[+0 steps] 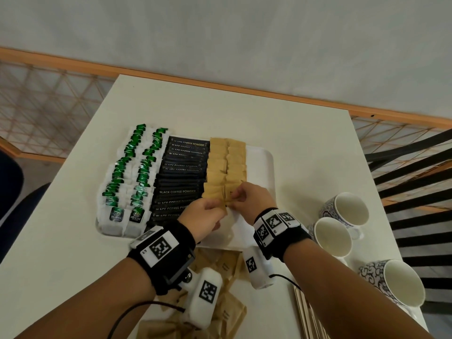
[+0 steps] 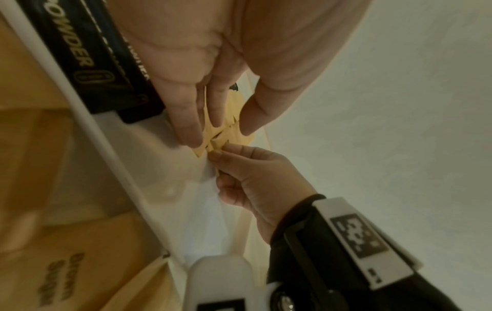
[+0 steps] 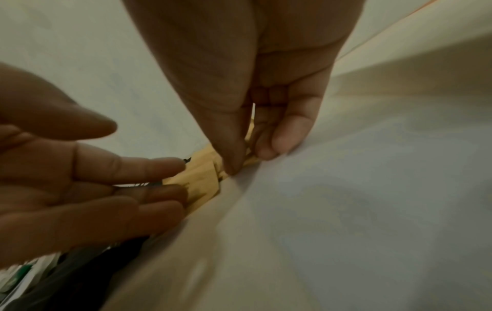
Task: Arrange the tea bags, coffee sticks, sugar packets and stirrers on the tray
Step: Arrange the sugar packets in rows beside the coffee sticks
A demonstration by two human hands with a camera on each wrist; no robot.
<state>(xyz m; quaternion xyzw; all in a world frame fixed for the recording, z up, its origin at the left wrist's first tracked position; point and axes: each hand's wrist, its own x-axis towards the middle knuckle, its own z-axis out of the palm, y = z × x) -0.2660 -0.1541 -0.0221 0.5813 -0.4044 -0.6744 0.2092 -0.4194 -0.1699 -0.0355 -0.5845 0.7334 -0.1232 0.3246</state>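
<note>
A white tray [image 1: 264, 172] holds two columns of green tea bags [image 1: 127, 182], a stack of black coffee sticks [image 1: 178, 182] and two columns of brown sugar packets [image 1: 226, 162]. Both hands meet at the near end of the sugar columns. My right hand [image 1: 236, 195] pinches a sugar packet [image 3: 202, 178] between thumb and curled fingers [image 3: 266, 147], low over the tray floor. My left hand [image 1: 221, 209] has straight fingers [image 2: 186, 126] whose tips touch the near packets [image 2: 231, 134] beside the coffee sticks [image 2: 88, 63]. How the pinched packet's far edge lies is hidden by the fingers.
Loose brown sugar packets [image 1: 227, 267] lie on the table near me, under my wrists. Wooden stirrers [image 1: 308, 316] lie at the near right. Three patterned cups [image 1: 347, 211] [image 1: 332, 237] [image 1: 396, 282] stand along the table's right edge. The tray's right strip is bare.
</note>
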